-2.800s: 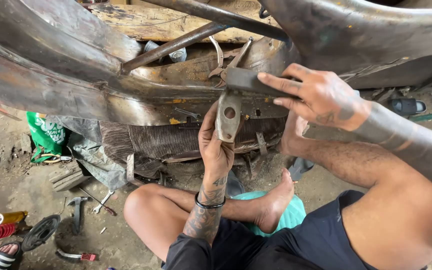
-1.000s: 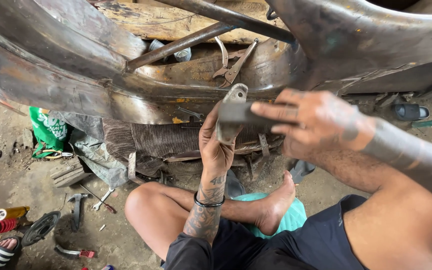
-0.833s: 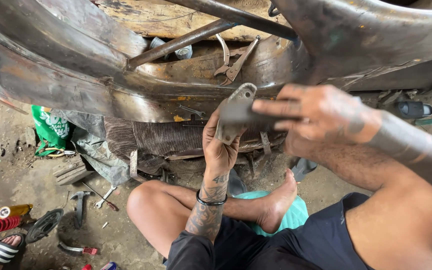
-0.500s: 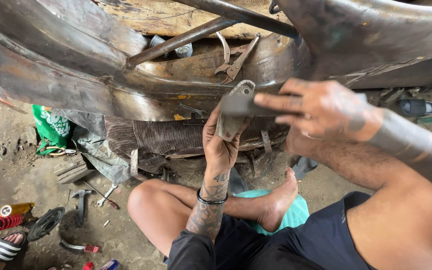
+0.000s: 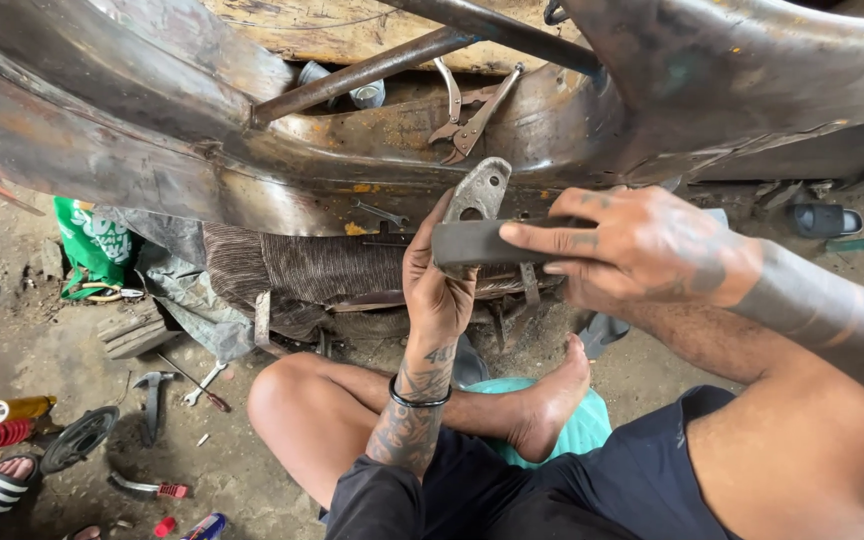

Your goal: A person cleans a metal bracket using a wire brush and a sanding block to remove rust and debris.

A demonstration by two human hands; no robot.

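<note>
The left hand gripped a drilled metal bracket; the right hand closed round a dark flat bar. Bracket remained unfixed to the rusty frame.

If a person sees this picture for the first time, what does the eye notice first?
First, the two hands at the centre: the left hand and the right hand together grip a grey metal bracket. Above them, a big rusty metal frame spans the picture. At lower left, a hammer lies on the dirt floor.
</note>
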